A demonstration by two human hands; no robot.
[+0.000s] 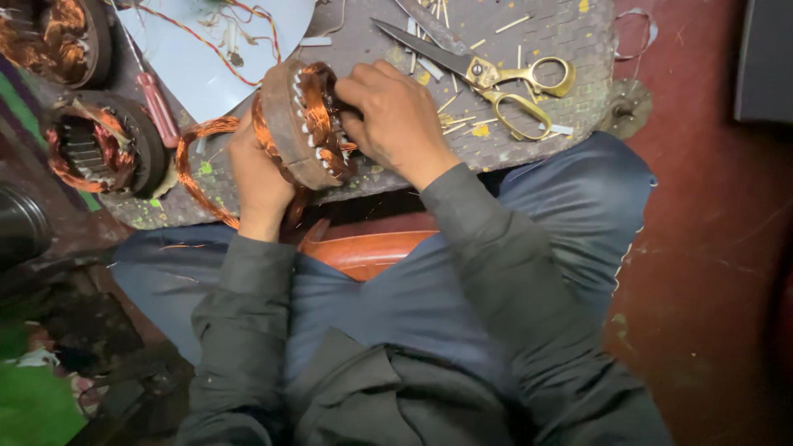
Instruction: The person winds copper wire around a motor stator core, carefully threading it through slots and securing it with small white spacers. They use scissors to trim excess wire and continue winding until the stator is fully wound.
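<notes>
stator (307,124) between left hand (260,177), right hand (396,120) grip

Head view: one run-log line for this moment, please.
left hand: holds round copper-wound motor stator | right hand: fingers on its windings | brass-handled scissors: lying on mat

Your left hand (260,177): raised, fingers curled in a grip, wrist bent back, forearm rising from your lap | your right hand (396,124): palm down, fingers bent and pinched leftward, forearm angled in from the right, both sleeves grey
</notes>
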